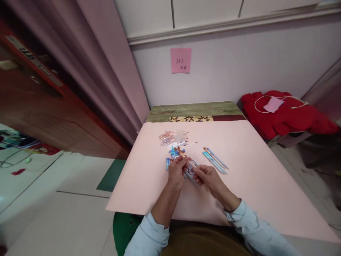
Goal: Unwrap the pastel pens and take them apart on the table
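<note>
Between my two hands is a slim peach-coloured pen (191, 163), slanting over the middle of the table. My left hand (178, 170) pinches its upper end, and my right hand (207, 177) has thumb and fingers closed on the lower end. Close beyond my left hand lies a heap of small blue and brown pen parts (175, 150). Pale blue pen barrels (189, 174) lie partly hidden under my hands. Farther back is a pile of thin pen refills (173, 138), some with dark tips. Several blue and brown pens (215, 160) rest side by side to the right.
Pale pink paper (255, 185) covers most of the table, whose green wooden end (191, 108) shows at the back. A red cloth (287, 113) with a white cable lies at the right. A pink note (180, 60) hangs on the wall. A curtain (112, 71) and brown door stand left.
</note>
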A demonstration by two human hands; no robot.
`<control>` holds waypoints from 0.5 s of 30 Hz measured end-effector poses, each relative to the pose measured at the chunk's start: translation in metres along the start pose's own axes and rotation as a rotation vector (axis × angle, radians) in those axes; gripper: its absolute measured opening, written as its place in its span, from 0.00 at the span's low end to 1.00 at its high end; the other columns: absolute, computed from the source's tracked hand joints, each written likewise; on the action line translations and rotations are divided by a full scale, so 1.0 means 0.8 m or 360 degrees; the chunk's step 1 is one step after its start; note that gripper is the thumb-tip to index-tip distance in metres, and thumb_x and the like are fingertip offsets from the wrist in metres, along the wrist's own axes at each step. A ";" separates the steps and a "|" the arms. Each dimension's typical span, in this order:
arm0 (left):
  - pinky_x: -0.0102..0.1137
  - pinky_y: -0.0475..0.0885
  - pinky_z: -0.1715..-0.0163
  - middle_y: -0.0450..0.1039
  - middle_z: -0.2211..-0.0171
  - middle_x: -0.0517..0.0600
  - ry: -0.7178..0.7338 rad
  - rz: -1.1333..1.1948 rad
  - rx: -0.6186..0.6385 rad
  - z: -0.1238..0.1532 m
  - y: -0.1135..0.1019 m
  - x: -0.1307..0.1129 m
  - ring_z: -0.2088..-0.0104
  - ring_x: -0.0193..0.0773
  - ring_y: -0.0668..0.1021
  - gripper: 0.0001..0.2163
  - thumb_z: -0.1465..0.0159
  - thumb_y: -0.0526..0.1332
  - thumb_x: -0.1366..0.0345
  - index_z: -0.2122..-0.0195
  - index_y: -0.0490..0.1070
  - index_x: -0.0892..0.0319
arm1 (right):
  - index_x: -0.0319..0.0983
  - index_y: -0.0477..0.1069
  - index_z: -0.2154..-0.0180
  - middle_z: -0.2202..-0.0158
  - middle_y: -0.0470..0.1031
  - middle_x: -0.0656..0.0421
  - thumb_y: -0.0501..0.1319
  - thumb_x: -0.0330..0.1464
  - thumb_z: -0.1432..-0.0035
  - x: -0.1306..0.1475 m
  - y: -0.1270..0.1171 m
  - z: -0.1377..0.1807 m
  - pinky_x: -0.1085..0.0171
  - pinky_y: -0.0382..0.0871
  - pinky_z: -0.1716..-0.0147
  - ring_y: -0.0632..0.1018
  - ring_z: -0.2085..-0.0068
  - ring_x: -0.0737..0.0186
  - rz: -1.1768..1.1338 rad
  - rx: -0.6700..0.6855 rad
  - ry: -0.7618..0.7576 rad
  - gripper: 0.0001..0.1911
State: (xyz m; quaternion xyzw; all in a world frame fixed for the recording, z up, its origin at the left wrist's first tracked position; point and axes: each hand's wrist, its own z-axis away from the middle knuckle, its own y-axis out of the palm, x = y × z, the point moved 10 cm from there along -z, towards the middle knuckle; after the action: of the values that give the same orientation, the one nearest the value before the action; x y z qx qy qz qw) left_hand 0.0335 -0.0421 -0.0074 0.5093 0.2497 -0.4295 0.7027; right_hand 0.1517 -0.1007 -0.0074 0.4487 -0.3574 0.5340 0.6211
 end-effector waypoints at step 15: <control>0.22 0.63 0.78 0.76 0.74 0.46 0.0106 -0.0048 -0.0182 0.012 -0.019 -0.001 0.80 0.25 0.69 0.29 0.53 0.72 0.66 0.48 0.70 0.61 | 0.38 0.70 0.73 0.79 0.72 0.59 0.64 0.54 0.52 0.001 0.000 -0.005 0.68 0.60 0.80 0.69 0.79 0.68 0.0158 -0.0109 0.0010 0.24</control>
State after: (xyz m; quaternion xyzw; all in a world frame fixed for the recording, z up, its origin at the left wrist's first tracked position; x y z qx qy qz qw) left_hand 0.0193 -0.0521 -0.0107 0.4784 0.3047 -0.4080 0.7154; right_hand 0.1514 -0.0966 -0.0079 0.4073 -0.3954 0.5530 0.6098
